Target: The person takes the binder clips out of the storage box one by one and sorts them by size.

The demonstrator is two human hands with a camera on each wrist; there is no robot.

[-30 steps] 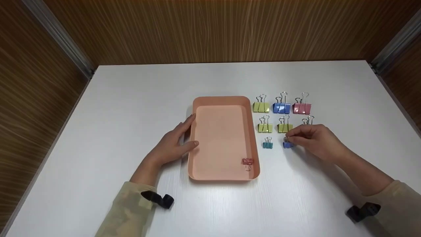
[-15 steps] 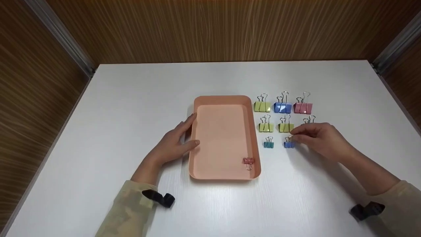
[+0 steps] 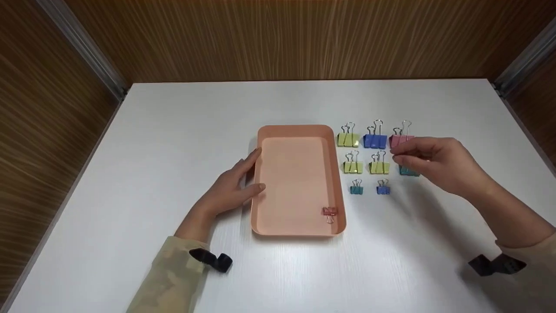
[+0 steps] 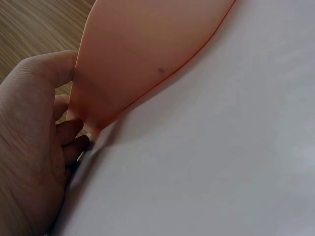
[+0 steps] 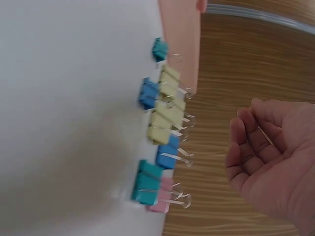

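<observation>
My left hand (image 3: pixel 248 174) rests against the left rim of a peach tray (image 3: pixel 295 129), thumb on the rim and fingers along the outer wall; the left wrist view shows the hand (image 4: pixel 34 128) against the tray wall (image 4: pixel 147 44). A small red binder clip (image 3: pixel 329 212) lies in the tray's near right corner. My right hand (image 3: pixel 398 154) hovers empty, fingers loosely curled, above a teal clip (image 3: pixel 408 171) and beside a pink clip (image 3: pixel 397 139). The right wrist view shows the empty hand (image 5: pixel 266 157) above the teal clip (image 5: pixel 146 183).
Right of the tray, binder clips stand in rows on the white table (image 3: pixel 173 130): green (image 3: pixel 348 139) and large blue (image 3: pixel 374 140) at the back, two green (image 3: pixel 352 166) in the middle, small teal (image 3: pixel 356 188) and small blue (image 3: pixel 383 188) in front. Wood walls surround the table.
My right hand let go of the small blue clip and moved back and up, over the teal clip in the middle row. The left hand and tray stayed put.
</observation>
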